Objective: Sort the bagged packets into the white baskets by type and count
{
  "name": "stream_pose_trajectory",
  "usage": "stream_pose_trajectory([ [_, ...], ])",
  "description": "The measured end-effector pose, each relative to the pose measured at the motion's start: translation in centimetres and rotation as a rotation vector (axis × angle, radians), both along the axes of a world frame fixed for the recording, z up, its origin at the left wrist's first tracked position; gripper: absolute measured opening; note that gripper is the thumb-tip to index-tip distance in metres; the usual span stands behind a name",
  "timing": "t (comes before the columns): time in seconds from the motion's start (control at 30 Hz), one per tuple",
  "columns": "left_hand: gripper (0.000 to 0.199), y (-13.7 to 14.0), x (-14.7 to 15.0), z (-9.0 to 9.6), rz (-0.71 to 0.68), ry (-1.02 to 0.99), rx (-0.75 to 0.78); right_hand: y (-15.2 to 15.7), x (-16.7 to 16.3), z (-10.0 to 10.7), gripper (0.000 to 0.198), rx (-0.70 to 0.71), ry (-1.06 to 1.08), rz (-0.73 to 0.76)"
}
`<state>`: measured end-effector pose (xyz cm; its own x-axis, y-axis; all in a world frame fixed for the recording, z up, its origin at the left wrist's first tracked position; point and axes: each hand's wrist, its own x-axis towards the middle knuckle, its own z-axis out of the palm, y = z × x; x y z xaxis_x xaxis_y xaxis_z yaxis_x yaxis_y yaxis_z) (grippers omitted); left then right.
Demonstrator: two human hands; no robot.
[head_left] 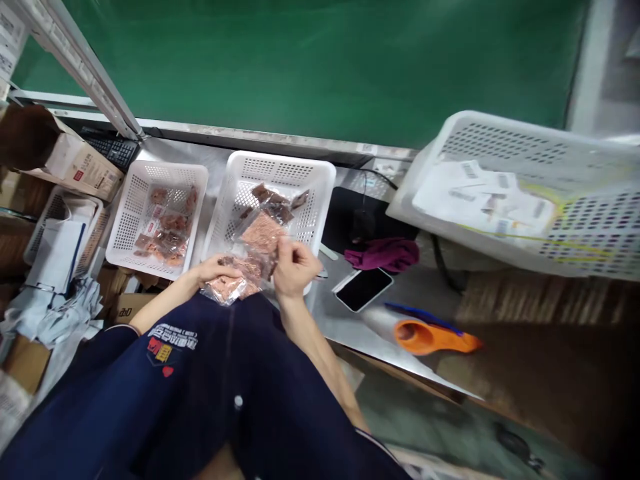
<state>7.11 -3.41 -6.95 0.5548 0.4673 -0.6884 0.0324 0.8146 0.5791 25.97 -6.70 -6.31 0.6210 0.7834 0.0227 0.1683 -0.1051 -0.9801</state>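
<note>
My left hand (219,270) is closed on several clear plastic packets (234,283) with pinkish-orange contents, near the front of the middle white basket. My right hand (296,265) has its fingers curled, pinching the edge of another clear packet (263,232) with a flat, pinkish-orange, textured piece inside. Beneath and behind my hands stands the middle white basket (324,180), holding several brown packets (277,200). To its left, a second white basket (123,220) contains more packets (173,230) with brown and orange contents. What exactly the packets contain cannot be made out.
A phone (364,289), a purple cloth (383,255) and an orange tape dispenser (425,335) lie on the metal table to the right. A large white basket (500,133) holds white labelled packets. Beyond runs a green surface (320,67). Cardboard boxes (85,160) stand left.
</note>
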Motion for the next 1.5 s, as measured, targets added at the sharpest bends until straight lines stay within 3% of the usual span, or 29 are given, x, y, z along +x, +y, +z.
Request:
stream_pose_trajectory([
  [0.07,0.053,0.0,0.0,0.2,-0.037,0.002,0.018,0.6,1.3,0.5,0.06,0.018,-0.02,-0.022],
  [0.27,0.052,-0.1,-0.1,0.3,0.0,0.0,0.103,0.7,2.1,0.1,0.047,0.007,-0.008,0.289],
  [0.33,0.051,0.0,-0.3,0.2,-0.007,0.019,0.132,0.5,1.9,-0.7,0.053,-0.101,0.142,0.377],
  [0.47,0.047,0.1,-0.7,0.3,-0.058,0.001,0.18,0.6,2.3,-2.0,0.059,-0.38,0.68,0.656],
  [0.6,0.04,0.1,-0.9,0.6,-0.055,0.008,0.19,0.5,2.3,-2.4,0.056,-0.477,0.85,0.704],
  [0.7,0.04,0.1,-0.9,0.5,-0.034,0.057,0.181,0.4,2.1,-2.8,0.053,-0.405,0.767,0.695],
  [0.87,0.054,-0.5,-0.6,0.4,0.005,-0.022,0.041,2.0,4.8,-4.3,0.052,-0.144,0.225,0.257],
  [0.93,0.055,-0.8,-0.5,0.4,0.034,-0.038,-0.002,2.6,6.2,-4.8,0.07,-0.147,0.063,0.175],
  [1.0,0.055,-0.9,-0.5,0.4,0.078,-0.022,-0.014,2.3,6.7,-5.0,0.089,-0.194,0.054,0.253],
  [1.07,0.057,-0.8,-0.5,0.2,0.138,0.009,-0.013,0.9,6.0,-4.8,0.089,-0.239,0.228,0.511],
  [1.13,0.057,-0.7,-0.6,-0.1,0.175,0.037,-0.011,-1.1,4.6,-4.1,0.072,-0.279,0.32,0.753],
  [1.2,0.054,-0.6,-0.9,-0.4,0.169,0.053,-0.012,-3.0,3.4,-3.0,0.051,-0.317,0.186,0.828],
  [1.33,0.053,-0.9,-1.7,-0.7,0.126,0.039,-0.049,-3.7,3.7,-0.5,0.045,-0.281,-0.021,0.648],
  [1.5,0.059,-0.8,-2.1,-1.0,0.124,-0.064,-0.062,-0.1,7.0,0.3,0.054,-0.208,-0.258,0.167],
])
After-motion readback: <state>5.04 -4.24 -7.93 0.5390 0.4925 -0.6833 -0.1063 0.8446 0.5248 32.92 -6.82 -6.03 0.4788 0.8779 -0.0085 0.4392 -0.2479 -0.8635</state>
